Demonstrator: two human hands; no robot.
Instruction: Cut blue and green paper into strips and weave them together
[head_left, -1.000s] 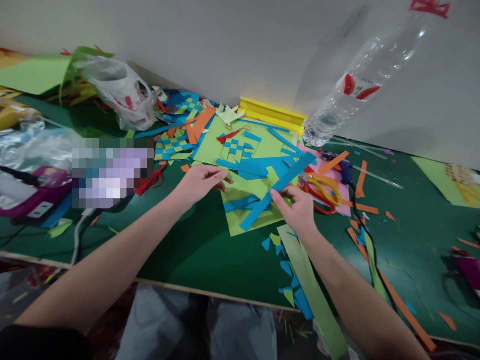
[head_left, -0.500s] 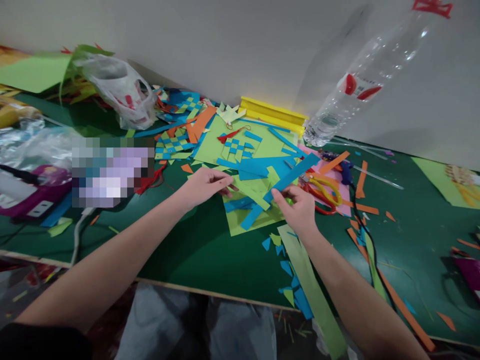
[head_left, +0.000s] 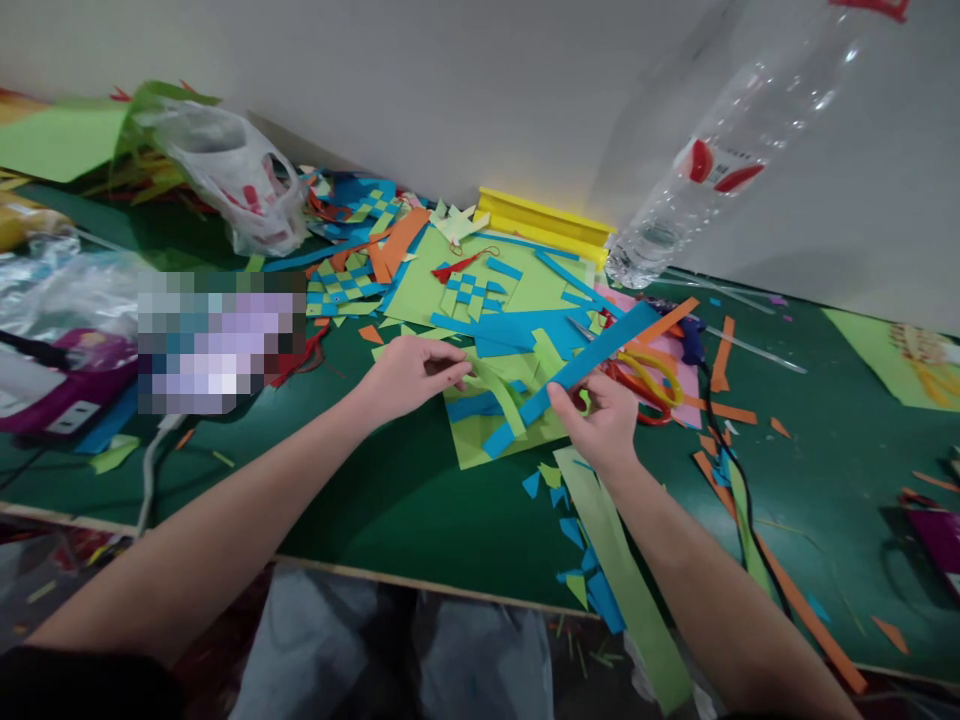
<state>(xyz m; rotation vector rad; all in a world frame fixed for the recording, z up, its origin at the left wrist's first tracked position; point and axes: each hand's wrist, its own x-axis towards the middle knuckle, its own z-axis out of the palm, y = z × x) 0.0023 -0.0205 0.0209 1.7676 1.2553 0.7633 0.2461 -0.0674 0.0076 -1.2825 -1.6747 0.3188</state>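
The left hand [head_left: 420,375] pinched a green strip [head_left: 505,394], whose lower end overlapped the blue strip [head_left: 600,353] held between the right hand's [head_left: 600,415] thumb and fingers, above a green sheet [head_left: 469,450] on the desk [head_left: 352,510].

The light was dim; the far right bottle [head_left: 724,165] glinted and softly shadowed the wall [head_left: 420,90]; a pixelated patch [head_left: 221,342] showed left.

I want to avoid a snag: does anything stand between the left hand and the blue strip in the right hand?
Yes: the light-green strip pinched in the left hand. Its free end crosses over the near part of the blue strip in the right hand; whether they touch is unclear.
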